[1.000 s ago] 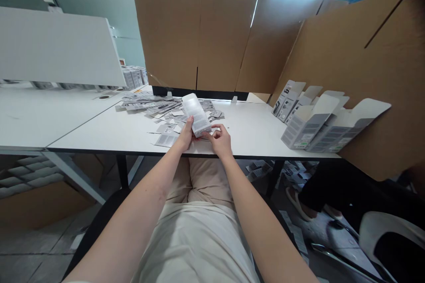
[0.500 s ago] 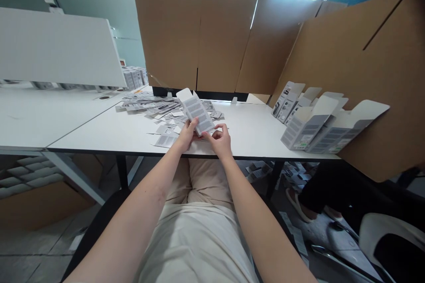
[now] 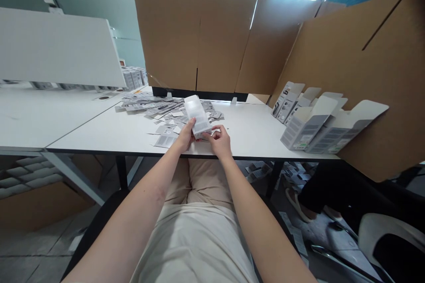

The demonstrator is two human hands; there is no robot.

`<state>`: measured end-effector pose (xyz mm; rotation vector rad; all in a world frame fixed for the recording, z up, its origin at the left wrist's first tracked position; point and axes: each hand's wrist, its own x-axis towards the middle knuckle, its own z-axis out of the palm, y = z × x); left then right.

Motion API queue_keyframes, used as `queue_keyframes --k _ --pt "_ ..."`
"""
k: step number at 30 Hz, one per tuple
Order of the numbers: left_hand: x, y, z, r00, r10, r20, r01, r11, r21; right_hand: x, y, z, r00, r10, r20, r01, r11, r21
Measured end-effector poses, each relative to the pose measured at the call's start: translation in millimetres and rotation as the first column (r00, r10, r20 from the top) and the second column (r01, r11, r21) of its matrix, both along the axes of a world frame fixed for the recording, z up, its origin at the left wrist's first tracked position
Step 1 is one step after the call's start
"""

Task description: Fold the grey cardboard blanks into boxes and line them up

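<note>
A small white-and-grey carton (image 3: pixel 198 116) is tilted between my hands, just above the front edge of the white table. My left hand (image 3: pixel 187 135) is closed round its lower left side. At the lower right corner, the fingers of my right hand (image 3: pixel 219 139) are bent and pinch the carton's bottom end. The carton's underside and some fingertips are hidden. Flat printed carton blanks (image 3: pixel 166 130) lie in a loose pile behind and to the left of my hands.
Several cartons with raised flaps (image 3: pixel 307 126) stand at the table's right end. Tall brown cardboard panels (image 3: pixel 226 40) rise behind and to the right. Another white table (image 3: pixel 59 117) adjoins on the left. A person's leg and shoe (image 3: pixel 299 205) show below right, near a chair (image 3: pixel 381 234).
The carton has turned in my hands, so a plain pale side now faces up instead of the printed one with grey blocks. Both hands stay in nearly the same place.
</note>
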<state>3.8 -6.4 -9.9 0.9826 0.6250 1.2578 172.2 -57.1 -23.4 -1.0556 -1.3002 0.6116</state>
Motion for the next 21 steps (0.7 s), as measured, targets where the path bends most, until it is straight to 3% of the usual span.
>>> queue_keyframes --k 10,21 --pt "-2.5 4.4 -0.8 0.997 0.063 0.050 -0.062 0.998 -0.012 -2.7 -1.6 1.1 1.000 0.012 0.012 -0.012 1.000 0.004" --pt "-1.6 2.8 -4.9 1.000 0.001 0.007 -0.001 1.000 0.018 -2.4 -1.3 1.7 1.000 0.001 0.010 -0.001 1.000 -0.006"
